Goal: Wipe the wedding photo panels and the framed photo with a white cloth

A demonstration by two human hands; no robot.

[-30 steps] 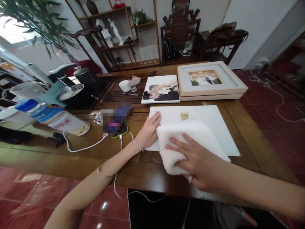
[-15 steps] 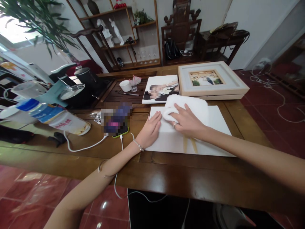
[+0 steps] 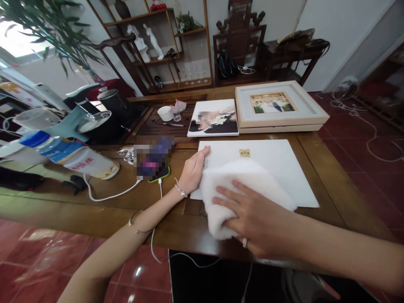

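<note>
A flat white board [image 3: 277, 162] lies on the wooden table, with a small gold-coloured metal hanger [image 3: 244, 152] near its far edge. My left hand [image 3: 191, 173] rests along the board's left edge, fingers stretched out, holding nothing. A fluffy white towel [image 3: 249, 172] is bunched under my right hand [image 3: 249, 214], whose fingers press and grip it. The towel covers the board's near middle and hangs past its front edge. Just behind the board lies a photo panel [image 3: 217, 122].
A pale wooden picture frame [image 3: 280, 120] rests at the back right. To the left are a phone [image 3: 159, 174] on a white cable, a plastic bottle [image 3: 75, 158] with a blue cap, a small white cup [image 3: 166, 113] and a dark pot [image 3: 97, 128].
My right hand has brought the towel toward me, from the board's far part to its front edge. The gold hanger now shows. My left hand has shifted slightly left.
</note>
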